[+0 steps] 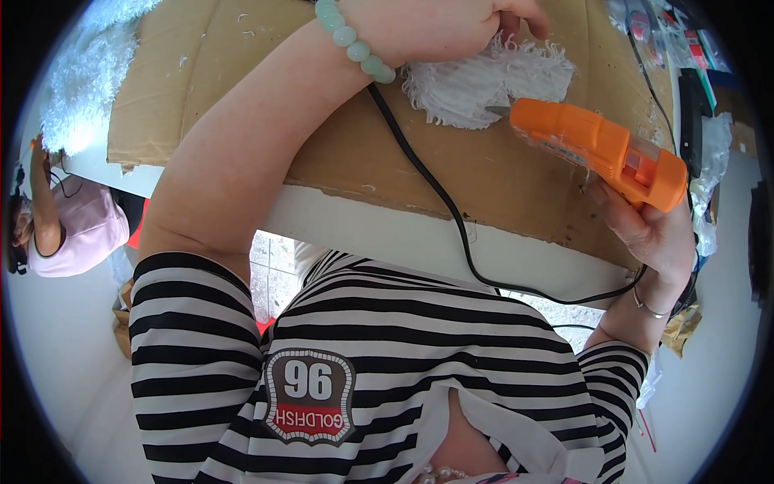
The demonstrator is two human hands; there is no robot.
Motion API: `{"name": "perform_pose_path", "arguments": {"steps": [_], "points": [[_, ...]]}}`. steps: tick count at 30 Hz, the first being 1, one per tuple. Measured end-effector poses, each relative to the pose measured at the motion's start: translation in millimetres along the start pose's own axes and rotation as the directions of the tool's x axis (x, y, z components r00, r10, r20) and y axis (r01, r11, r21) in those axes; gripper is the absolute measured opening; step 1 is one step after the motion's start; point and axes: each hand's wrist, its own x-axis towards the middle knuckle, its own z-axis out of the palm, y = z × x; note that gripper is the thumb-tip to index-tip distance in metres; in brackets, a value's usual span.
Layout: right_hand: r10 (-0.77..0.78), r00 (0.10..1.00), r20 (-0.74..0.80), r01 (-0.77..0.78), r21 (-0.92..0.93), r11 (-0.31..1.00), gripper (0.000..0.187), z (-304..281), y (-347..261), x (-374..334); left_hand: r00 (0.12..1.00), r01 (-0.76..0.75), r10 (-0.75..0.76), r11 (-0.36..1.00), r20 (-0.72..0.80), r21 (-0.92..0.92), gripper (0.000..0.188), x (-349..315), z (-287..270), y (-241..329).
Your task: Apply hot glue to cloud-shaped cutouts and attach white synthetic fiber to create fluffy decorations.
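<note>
Right hand [657, 242] wrapped round the handle of an orange glue gun [580, 137]; thumb in sight, remaining fingers mostly hidden by the tool. From those fingers the gun points ahead and leftward, its metal nozzle [497, 110] at the near edge of a white fringed piece [459, 89]; contact or slight gap, cannot tell. Fringed piece lies on brown cardboard [524, 185], immediately on the near side of the left fingers. Left hand [443, 31] at the upper edge of view, fingers bent, partly cut off; cannot tell whether they grip the fringe. Pale green bead bracelet [357, 51] behind the left fingers, at the wrist; thin bangle [647, 308] behind the right. Black cord [439, 189] loops nearer the body than the left fingers, reaching the right wrist. Well left of the left fingers: fluffy white material [85, 81], and another person in pink [81, 230]. Clear plastic [709, 177] just right of the right hand.
</note>
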Motion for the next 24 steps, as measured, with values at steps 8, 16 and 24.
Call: {"name": "perform_pose_path", "arguments": {"steps": [8,16,24], "points": [[-0.009,1.0,-0.01,0.009,-0.053,0.999,0.037,-2,-5,2,1.0,-0.002,0.002,1.0,0.031,-0.015,0.034,3,0,-2],[0.098,0.994,-0.039,-0.096,0.04,0.995,0.04,4,4,0,1.0,-0.002,0.003,1.0,0.023,-0.029,0.033,0,-1,-1],[-0.113,0.988,0.104,0.121,-0.067,0.99,0.038,11,-6,13,0.998,0.021,-0.02,1.0,0.062,-0.022,0.032,4,-2,0]]}}
